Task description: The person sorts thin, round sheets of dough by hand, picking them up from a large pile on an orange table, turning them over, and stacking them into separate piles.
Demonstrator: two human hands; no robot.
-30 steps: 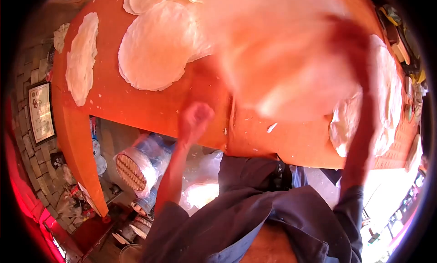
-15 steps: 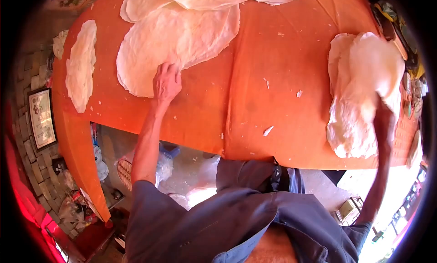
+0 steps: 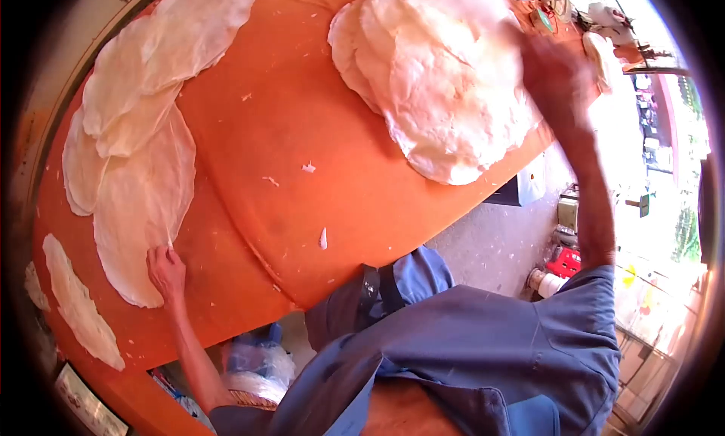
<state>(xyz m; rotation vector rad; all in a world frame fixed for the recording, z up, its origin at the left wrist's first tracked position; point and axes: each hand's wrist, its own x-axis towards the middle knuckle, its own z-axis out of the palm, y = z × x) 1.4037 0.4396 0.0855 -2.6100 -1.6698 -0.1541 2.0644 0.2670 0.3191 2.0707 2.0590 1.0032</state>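
Observation:
On the left of an orange-covered table point(image 3: 332, 172), my left hand point(image 3: 165, 273) has its fingers drawn together at the near edge of a thin pale sheet point(image 3: 143, 202). That sheet lies partly under other overlapping sheets point(image 3: 147, 66). My right hand point(image 3: 555, 70), smeared by motion, is at the right side of a stack of pale, wrinkled sheets point(image 3: 445, 81). Its fingers cannot be made out, nor whether it holds a sheet.
A narrow pale piece point(image 3: 79, 304) lies at the table's left end, and small scraps point(image 3: 323, 239) dot the cloth. Various items point(image 3: 540, 17) sit at the far right. Below the near edge are plastic bags point(image 3: 260, 368) and a red crate point(image 3: 565, 262).
The view has turned to the right, so the table appears tilted. My right hand has moved from the near part of the stack to its far right side. My left hand stays at the sheet's edge.

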